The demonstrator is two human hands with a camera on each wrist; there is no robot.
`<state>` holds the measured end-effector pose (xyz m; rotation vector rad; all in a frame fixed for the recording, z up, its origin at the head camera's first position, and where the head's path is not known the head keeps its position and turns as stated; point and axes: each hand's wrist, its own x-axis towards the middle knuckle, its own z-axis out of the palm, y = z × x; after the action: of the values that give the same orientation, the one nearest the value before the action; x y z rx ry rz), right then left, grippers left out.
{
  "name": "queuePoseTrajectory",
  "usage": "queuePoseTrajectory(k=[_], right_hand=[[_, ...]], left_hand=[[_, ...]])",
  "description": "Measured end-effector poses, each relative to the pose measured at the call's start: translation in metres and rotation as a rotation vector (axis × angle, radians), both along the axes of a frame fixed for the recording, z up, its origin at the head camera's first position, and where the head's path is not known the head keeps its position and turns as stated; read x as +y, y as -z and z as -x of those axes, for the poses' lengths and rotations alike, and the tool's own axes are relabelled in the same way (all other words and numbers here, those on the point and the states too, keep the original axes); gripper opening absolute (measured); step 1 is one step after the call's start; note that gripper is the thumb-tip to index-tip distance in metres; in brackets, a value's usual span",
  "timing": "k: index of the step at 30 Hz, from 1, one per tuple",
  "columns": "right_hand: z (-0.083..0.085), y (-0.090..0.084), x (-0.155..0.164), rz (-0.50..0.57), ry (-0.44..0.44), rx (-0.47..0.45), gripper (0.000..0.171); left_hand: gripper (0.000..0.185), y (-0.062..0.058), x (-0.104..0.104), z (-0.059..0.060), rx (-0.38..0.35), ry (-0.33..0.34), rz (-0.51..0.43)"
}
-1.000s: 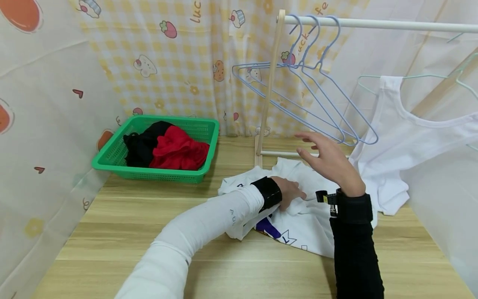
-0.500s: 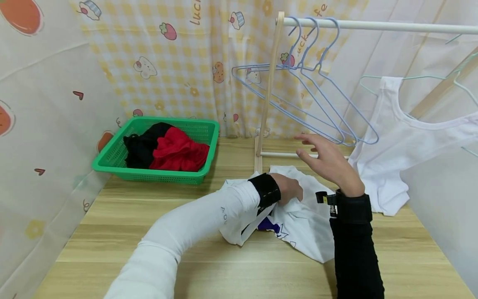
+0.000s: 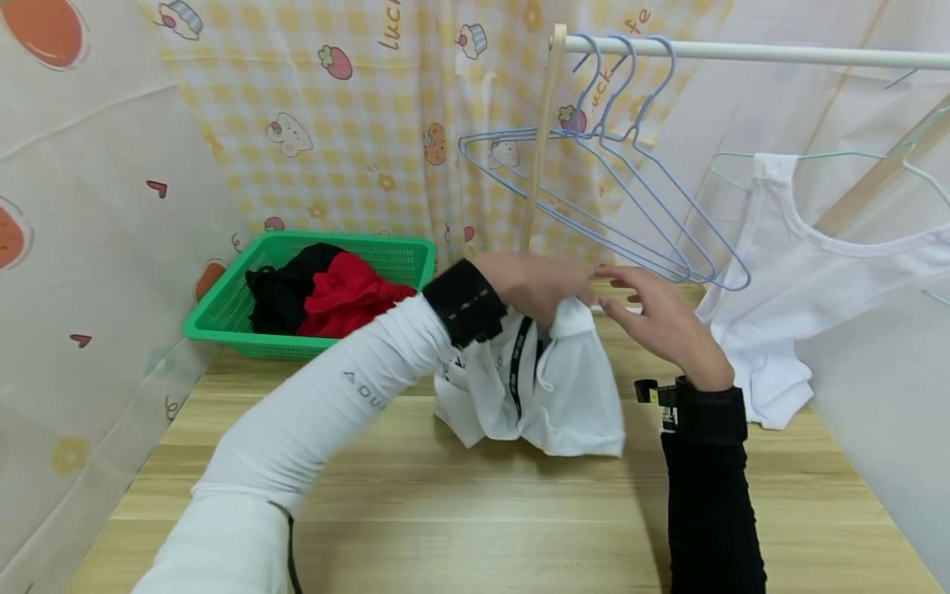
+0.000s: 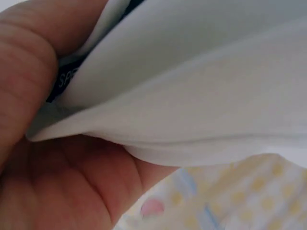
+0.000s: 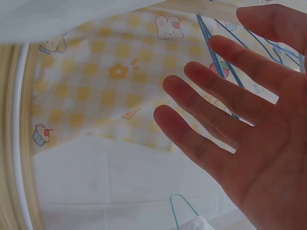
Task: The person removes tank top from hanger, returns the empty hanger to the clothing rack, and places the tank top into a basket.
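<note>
My left hand (image 3: 536,285) grips a white printed T-shirt (image 3: 542,388) and holds it bunched above the wooden table (image 3: 386,511); its lower part hangs down to the tabletop. In the left wrist view the white fabric (image 4: 192,91) is pinched between thumb and fingers (image 4: 29,72). My right hand (image 3: 656,318) hovers open just right of the shirt, fingers spread, touching nothing that I can see. The right wrist view shows the spread fingers (image 5: 230,110) against the curtain.
Three blue wire hangers (image 3: 631,214) hang on a white rail (image 3: 742,51) of a wooden rack (image 3: 540,140). A white top (image 3: 809,289) hangs on a pale green hanger at the right. A green basket (image 3: 223,322) with black and red clothes sits at the back left.
My left hand has lifted the white T-shirt off the table and up toward the rack. My right hand stayed hovering nearly in place.
</note>
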<state>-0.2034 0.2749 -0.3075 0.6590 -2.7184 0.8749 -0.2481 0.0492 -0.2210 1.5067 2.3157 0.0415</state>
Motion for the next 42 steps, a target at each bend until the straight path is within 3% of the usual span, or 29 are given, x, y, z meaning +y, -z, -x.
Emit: queuePoseTrajectory(k=[7, 13, 18, 23, 27, 33, 37, 42], right_hand=[[0.003, 0.003, 0.000, -0.033, 0.028, -0.063, 0.046], [0.006, 0.005, -0.003, -0.037, 0.034, -0.152, 0.050], [0.005, 0.004, -0.005, -0.019, 0.037, -0.223, 0.053], [0.005, 0.002, -0.004, -0.028, 0.037, -0.249, 0.054], [0.006, 0.003, -0.004, -0.037, 0.047, -0.247, 0.053], [0.007, 0.005, -0.003, -0.041, 0.059, -0.252, 0.053], [0.007, 0.007, -0.002, -0.049, 0.064, -0.256, 0.053], [0.006, 0.009, -0.001, -0.059, 0.067, -0.247, 0.054]], left_hand=[[0.045, -0.051, -0.039, 0.015, 0.077, -0.164, -0.038], [0.039, -0.095, -0.076, 0.022, 0.187, -0.279, -0.093], [0.027, -0.123, -0.113, 0.030, 0.312, -0.348, -0.181], [0.036, -0.144, -0.151, 0.038, 0.422, -0.496, -0.218], [0.041, -0.147, -0.180, 0.044, 0.481, -0.593, -0.228], [0.045, -0.131, -0.220, 0.065, 0.509, -0.712, -0.142], [0.046, -0.110, -0.245, 0.078, 0.438, -0.784, -0.075], [0.047, -0.084, -0.270, 0.090, 0.284, -0.854, -0.005]])
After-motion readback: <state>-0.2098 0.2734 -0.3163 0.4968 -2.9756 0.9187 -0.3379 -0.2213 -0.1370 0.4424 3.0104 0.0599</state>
